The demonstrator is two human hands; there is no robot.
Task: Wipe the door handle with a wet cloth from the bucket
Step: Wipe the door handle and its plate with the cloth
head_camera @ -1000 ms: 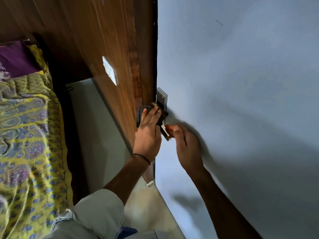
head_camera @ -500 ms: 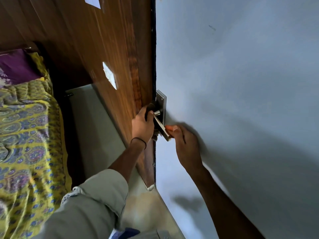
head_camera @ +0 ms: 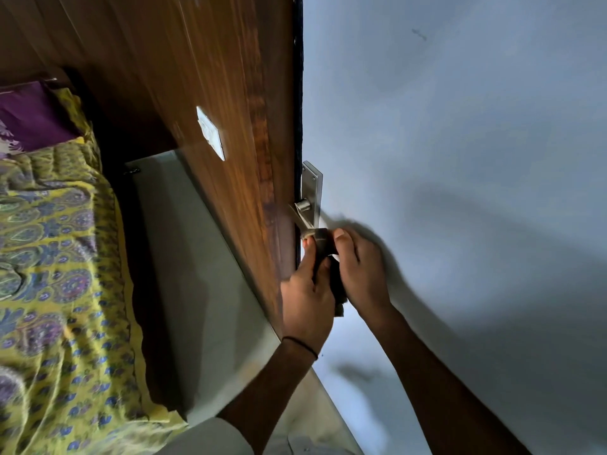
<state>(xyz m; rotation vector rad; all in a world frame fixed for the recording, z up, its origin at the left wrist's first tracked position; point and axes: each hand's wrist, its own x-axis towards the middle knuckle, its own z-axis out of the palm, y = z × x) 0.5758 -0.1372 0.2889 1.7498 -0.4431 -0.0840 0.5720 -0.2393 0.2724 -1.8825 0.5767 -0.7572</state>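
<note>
At the tip of the door handle [head_camera: 303, 221], both hands meet on the dark cloth [head_camera: 323, 249] — left hand [head_camera: 307, 305] pinches it w/ fingers curled tight, right hand [head_camera: 361, 270] closed round the other side. Risk imo: cloth slides off the end since only the tip's covered, or the lever dips & the door [head_camera: 203, 77] swings. Bucket's not in view.

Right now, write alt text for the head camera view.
Two bare hands, left hand and right hand, press a dark cloth around the lower end of a metal door handle at the edge of a wooden door. A yellow patterned bedspread lies at left.
</note>
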